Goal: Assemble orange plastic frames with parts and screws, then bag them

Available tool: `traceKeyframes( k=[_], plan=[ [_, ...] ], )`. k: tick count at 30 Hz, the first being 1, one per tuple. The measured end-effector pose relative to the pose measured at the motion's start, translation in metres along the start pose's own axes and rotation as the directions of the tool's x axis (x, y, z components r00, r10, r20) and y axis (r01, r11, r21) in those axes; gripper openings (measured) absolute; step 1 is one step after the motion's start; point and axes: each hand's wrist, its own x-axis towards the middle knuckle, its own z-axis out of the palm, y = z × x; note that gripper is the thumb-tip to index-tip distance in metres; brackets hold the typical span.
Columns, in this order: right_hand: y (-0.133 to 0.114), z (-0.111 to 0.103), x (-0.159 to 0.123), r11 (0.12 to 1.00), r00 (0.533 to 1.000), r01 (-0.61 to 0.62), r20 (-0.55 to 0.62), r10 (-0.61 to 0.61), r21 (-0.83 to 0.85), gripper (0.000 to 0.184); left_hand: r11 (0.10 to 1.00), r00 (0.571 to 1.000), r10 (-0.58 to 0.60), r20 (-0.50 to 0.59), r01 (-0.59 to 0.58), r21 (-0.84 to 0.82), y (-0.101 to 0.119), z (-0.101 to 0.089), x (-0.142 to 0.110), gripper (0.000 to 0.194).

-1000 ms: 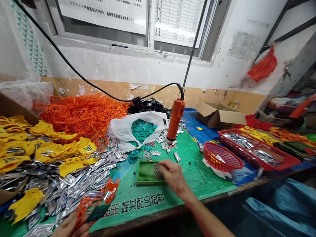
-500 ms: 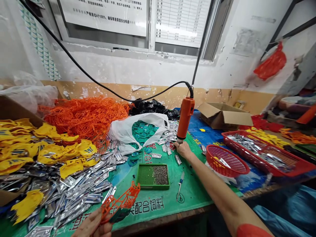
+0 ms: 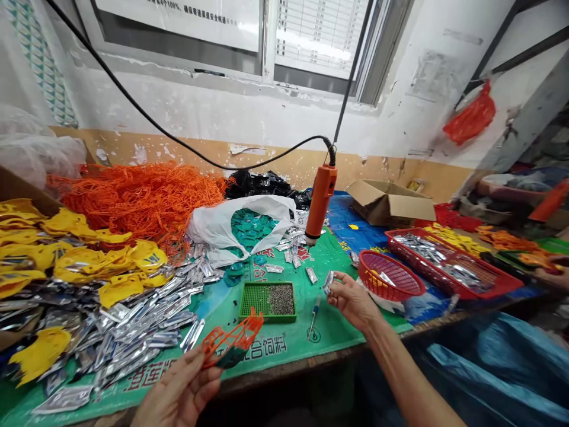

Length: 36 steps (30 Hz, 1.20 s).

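Observation:
My left hand (image 3: 182, 385) is closed on one end of an orange openwork plastic frame (image 3: 231, 338), low over the table's front edge. A dark green piece shows along the frame's underside. My right hand (image 3: 353, 299) pinches a small shiny silver piece (image 3: 328, 282) between thumb and fingers, above the green sheet. Just left of it lies a screwdriver (image 3: 314, 314) with a blue-and-clear handle. An orange electric screwdriver (image 3: 320, 204) hangs from its cable behind my right hand. Between my hands sits a green tray (image 3: 253, 301) with many small screws (image 3: 281, 298).
Silver strips (image 3: 133, 344), yellow pieces (image 3: 93, 267) and orange frames (image 3: 137, 198) are heaped at left. A white bag (image 3: 213, 228) holds green pieces. At right stand a red basket (image 3: 389, 279), a red tray (image 3: 484, 290) and a cardboard box (image 3: 386, 201). Another person's hand (image 3: 553, 273) shows at the far right.
My right hand has come back from beneath the electric screwdriver toward me, and a silver piece now shows in its fingers. My left hand has raised the orange frame slightly rightward. The view has shifted.

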Motion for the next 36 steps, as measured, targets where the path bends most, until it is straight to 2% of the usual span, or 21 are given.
traceKeyframes(
  k=[3, 5, 9, 13, 17, 27, 36],
  plan=[
    [0.001, 0.037, -0.032, 0.978, 0.99, -0.064, 0.138, 0.036, 0.199, 0.047, 0.999, 0.998, 0.038, 0.048, -0.037, -0.012, -0.001, 0.011, -0.009, 0.012],
    [0.003, 0.065, -0.047, 0.953, 0.97, -0.128, 0.234, 0.063, 0.275, 0.048, 0.998, 0.997, 0.056, 0.048, -0.055, -0.03, -0.002, 0.012, -0.012, 0.013],
    [0.01, 0.114, -0.066, 0.914, 0.912, -0.251, 0.393, 0.113, 0.319, 0.041, 0.992, 0.994, 0.099, 0.042, -0.096, -0.079, -0.001, 0.004, -0.017, 0.012],
    [0.016, 0.144, -0.077, 0.895, 0.862, -0.325, 0.486, 0.146, 0.305, 0.038, 0.989, 0.993, 0.119, 0.024, -0.117, -0.096, 0.002, -0.004, -0.021, 0.012],
    [0.019, 0.152, -0.082, 0.885, 0.851, -0.349, 0.5, 0.162, 0.308, 0.039, 0.987, 0.992, 0.123, 0.013, -0.121, -0.105, 0.002, -0.007, -0.022, 0.012],
    [0.025, 0.147, -0.083, 0.885, 0.871, -0.348, 0.455, 0.184, 0.308, 0.039, 0.99, 0.994, 0.101, 0.035, -0.097, -0.106, -0.003, -0.005, -0.015, 0.011],
    [0.024, 0.148, -0.08, 0.924, 0.907, -0.277, 0.39, 0.16, 0.265, 0.038, 0.988, 0.996, 0.09, -0.004, -0.09, -0.125, -0.001, -0.007, -0.014, 0.013]
  ],
)
